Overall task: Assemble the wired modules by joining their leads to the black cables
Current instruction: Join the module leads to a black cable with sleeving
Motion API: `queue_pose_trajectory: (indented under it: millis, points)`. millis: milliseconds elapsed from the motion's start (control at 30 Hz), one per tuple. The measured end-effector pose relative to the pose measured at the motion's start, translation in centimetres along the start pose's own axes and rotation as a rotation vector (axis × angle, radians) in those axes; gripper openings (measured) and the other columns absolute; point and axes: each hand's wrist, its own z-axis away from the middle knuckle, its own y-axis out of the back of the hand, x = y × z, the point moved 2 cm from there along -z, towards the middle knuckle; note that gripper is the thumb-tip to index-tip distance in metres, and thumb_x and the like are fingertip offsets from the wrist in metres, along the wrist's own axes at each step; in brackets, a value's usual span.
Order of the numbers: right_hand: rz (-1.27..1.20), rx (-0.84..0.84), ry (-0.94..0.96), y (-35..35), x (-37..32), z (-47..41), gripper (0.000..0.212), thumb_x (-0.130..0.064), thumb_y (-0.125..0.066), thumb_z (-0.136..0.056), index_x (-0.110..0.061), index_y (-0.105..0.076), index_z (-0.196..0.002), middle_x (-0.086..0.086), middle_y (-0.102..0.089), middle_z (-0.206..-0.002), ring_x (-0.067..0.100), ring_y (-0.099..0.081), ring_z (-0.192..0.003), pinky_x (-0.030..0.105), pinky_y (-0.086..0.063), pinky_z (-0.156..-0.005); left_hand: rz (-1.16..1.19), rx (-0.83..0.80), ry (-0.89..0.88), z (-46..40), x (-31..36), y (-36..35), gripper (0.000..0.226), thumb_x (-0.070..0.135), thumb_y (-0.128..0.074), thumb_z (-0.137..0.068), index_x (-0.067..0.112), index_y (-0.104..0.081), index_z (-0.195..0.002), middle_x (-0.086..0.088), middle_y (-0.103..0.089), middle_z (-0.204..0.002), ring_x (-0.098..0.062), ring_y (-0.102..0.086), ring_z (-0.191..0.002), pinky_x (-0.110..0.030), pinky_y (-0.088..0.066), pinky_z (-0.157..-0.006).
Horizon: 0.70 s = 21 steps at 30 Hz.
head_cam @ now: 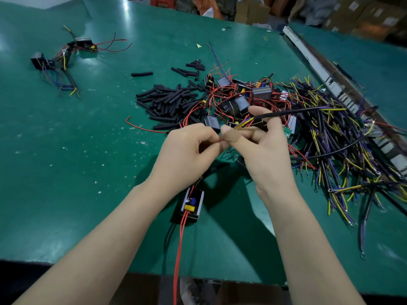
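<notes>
Both hands pinch, seemingly, leads of black cable pointing right.

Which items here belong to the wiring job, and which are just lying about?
In use: left hand, right hand, black cable, module, module pile, cable pile, black sleeves.
Lying about: cardboard boxes, metal rail.

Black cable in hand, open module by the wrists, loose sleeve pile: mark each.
black cable point(293, 111), head view, sheath right of the fingers
module point(191, 204), head view, yellow part
sleeve pile point(169, 100), head view, middle
</notes>
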Motion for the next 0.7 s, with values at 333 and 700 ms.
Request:
queue_pose_trajectory:
  millis: [333, 700]
  points:
    - [-0.074, -0.139, -0.054, 1.1, -1.1, -0.2, 0.036, -0.009, -0.059, -0.093, -0.023, -0.045, -0.124, -0.002, -0.076, -0.085, 0.006, -0.07, -0.081, 0.011, -0.047, -0.065, 0.157, -0.068, 0.174, 0.0, -0.3, 0.0, 0.01, 0.018, -0.068, -0.086, 0.016, -0.069, -0.076, 0.006, -0.063, -0.068, -0.005, -0.05, -0.061, -0.014, -0.038, -0.059]
    - [-0.041, -0.035, -0.061, 1.1, -1.0, -0.2, 0.026, -0.011, -0.064, -0.091, -0.024, -0.053, -0.11, 0.001, -0.075, -0.079, 0.009, -0.066, -0.073, 0.022, -0.043, -0.065, 0.221, -0.083, 0.171, 0.1, -0.1, 0.0, 0.013, 0.019, -0.07, -0.086, 0.026, -0.066, -0.075, 0.015, -0.06, -0.063, 0.003, -0.049, -0.057, -0.008, -0.036, -0.058]
